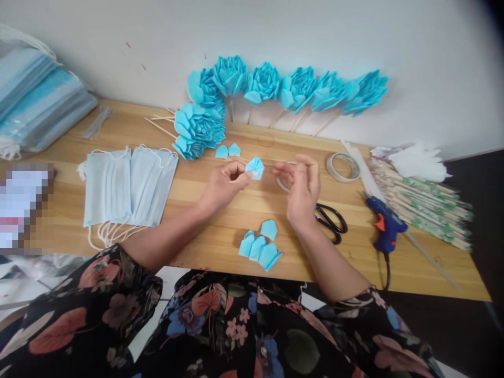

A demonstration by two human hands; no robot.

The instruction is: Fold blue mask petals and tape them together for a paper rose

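My left hand (224, 184) is closed in a pinch on a small blue folded petal piece (255, 168), held above the wooden table (220, 239). My right hand (301, 186) hovers just to the right of it, fingers loosely curled and apart, holding nothing I can see. A roll of tape (284, 181) lies partly hidden behind the right hand. A small pile of blue folded petals (260, 248) lies near the table's front edge, between my forearms. Two more petals (227, 151) lie beyond my left hand.
Several finished blue flowers (275, 86) on sticks lean on the wall. Face masks (126, 184) lie at left, a bagged mask stack (35, 100) at far left. Black scissors (331, 220), another tape roll (343, 167), a blue glue gun (386, 226) and wrapped sticks (425, 202) lie at right.
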